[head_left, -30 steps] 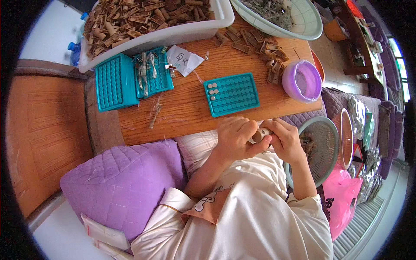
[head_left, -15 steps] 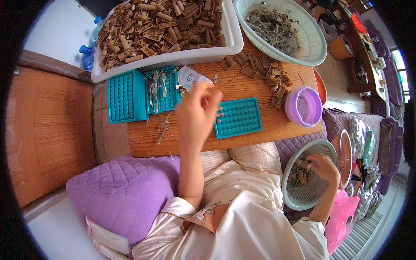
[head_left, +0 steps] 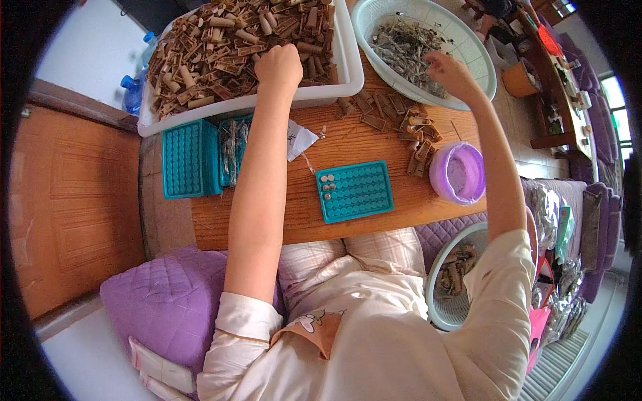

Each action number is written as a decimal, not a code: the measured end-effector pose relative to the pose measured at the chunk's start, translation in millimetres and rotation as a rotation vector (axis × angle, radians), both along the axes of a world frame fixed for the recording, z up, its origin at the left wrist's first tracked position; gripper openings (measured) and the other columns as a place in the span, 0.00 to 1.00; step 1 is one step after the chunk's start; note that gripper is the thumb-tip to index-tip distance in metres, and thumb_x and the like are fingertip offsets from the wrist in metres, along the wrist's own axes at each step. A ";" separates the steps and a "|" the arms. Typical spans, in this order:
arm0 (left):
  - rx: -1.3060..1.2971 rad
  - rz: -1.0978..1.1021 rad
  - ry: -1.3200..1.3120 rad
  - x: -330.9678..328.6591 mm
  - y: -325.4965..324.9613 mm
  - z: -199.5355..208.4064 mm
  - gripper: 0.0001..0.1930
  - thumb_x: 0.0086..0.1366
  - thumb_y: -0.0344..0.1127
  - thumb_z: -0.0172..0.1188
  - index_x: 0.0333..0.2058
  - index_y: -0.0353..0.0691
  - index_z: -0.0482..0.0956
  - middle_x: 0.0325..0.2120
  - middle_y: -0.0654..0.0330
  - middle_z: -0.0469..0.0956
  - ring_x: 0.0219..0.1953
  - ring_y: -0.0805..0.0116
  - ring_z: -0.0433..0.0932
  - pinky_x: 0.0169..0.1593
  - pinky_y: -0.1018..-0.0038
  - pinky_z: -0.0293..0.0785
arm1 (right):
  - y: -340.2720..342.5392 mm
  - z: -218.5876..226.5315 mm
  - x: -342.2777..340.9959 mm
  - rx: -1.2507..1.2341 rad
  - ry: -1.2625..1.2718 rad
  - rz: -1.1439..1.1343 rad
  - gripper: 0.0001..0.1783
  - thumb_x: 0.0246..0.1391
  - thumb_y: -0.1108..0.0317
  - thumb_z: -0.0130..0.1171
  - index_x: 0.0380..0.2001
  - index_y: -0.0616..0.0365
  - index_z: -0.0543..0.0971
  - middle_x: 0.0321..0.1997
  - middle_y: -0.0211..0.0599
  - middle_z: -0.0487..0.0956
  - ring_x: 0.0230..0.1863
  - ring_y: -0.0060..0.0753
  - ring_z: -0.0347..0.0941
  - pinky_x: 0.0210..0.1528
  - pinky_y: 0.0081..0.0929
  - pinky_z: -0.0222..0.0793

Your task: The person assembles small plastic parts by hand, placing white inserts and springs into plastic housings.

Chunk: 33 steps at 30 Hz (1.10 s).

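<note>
My left hand (head_left: 279,68) is at the near side of a white bin (head_left: 351,73) heaped with brown plastic casings (head_left: 227,40). Its fingers curl down among the casings, and whatever they grip is hidden. Over the right side of a pale green basket (head_left: 487,73), my right hand (head_left: 456,77) reaches toward tangled wired parts (head_left: 404,50). Its fingers are bent but apart, and I see nothing held in them. Nearer to me, a teal tray (head_left: 361,194) lies on the table with several small round silver pieces (head_left: 327,188) in its left cells.
Loose casings (head_left: 421,137) lie beside a purple bowl (head_left: 461,174) on the wooden table (head_left: 301,230). Stacked teal trays (head_left: 190,160) and wire bundles (head_left: 231,150) sit left, partly behind my left arm. A grey basket (head_left: 438,301) of casings stands at my right side.
My left hand has moved forward from above the table into the bin of casings. My right hand has left the grey basket at my side and risen to the pale green basket.
</note>
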State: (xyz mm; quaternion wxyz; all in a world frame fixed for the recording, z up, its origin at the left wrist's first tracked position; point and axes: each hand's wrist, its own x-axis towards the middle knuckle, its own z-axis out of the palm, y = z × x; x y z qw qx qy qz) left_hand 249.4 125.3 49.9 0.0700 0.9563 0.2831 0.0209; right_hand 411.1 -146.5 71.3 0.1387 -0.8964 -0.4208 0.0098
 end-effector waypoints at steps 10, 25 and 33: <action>0.011 -0.080 -0.138 -3.8 -1.9 -1.7 0.08 0.51 0.29 0.50 0.33 0.38 0.71 0.31 0.51 0.73 0.37 0.56 0.71 0.40 0.64 0.69 | 11.0 -19.6 51.2 -0.043 0.003 -0.067 0.12 0.46 0.69 0.50 0.36 0.57 0.72 0.37 0.43 0.72 0.38 0.38 0.68 0.40 0.30 0.65; -1.288 -0.039 -0.982 -106.3 -103.5 12.6 0.14 0.52 0.27 0.55 0.38 0.35 0.66 0.20 0.66 0.66 0.27 0.70 0.74 0.28 0.80 0.70 | -59.5 53.5 -21.5 1.109 0.969 -0.070 0.10 0.53 0.65 0.44 0.34 0.58 0.69 0.32 0.31 0.72 0.38 0.26 0.69 0.39 0.22 0.68; -1.897 -0.086 -0.875 -158.2 -170.3 -11.4 0.14 0.54 0.39 0.56 0.36 0.40 0.66 0.18 0.69 0.65 0.16 0.83 0.59 0.22 0.86 0.57 | -33.2 33.2 -134.5 1.274 1.567 0.145 0.11 0.53 0.67 0.43 0.39 0.58 0.64 0.34 0.33 0.69 0.35 0.28 0.70 0.33 0.23 0.72</action>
